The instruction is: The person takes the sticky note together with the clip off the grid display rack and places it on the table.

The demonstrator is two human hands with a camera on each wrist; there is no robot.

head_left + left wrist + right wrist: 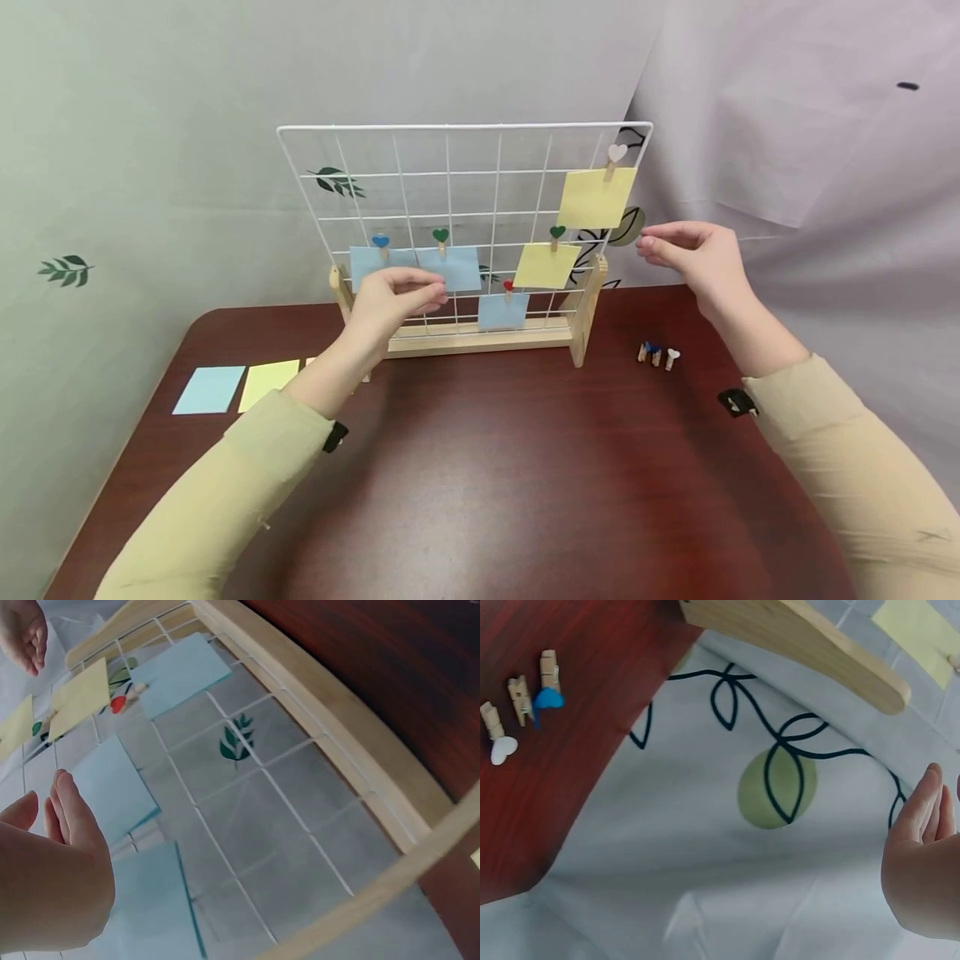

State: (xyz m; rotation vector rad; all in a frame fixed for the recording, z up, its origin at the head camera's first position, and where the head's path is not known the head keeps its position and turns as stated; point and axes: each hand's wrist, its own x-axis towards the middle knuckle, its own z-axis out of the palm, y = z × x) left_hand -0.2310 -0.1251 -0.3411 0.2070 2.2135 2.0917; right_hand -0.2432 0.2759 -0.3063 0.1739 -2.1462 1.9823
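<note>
The left hand (384, 307), relaxed and empty, hovers near light-blue paper notes (457, 268) on the white wire grid (465, 127); the right hand (708, 258), also loose and empty, is at the grid's right

Wire grid (464, 127): white, standing in a wooden base (480, 341)
Blue notes (504, 312): three, low on the grid
Yellow notes (597, 199): two, at right, one higher
Heart clips (557, 233): five, one per note

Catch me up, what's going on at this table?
A person's bare left hand is raised before a white wire grid on a wooden stand, the right hand near the grid's right edge; neither visibly holds anything. Five heart-topped wooden clips hold pale-blue paper notes and yellow paper notes on it; three more clips lie on the dark-red table.
</note>
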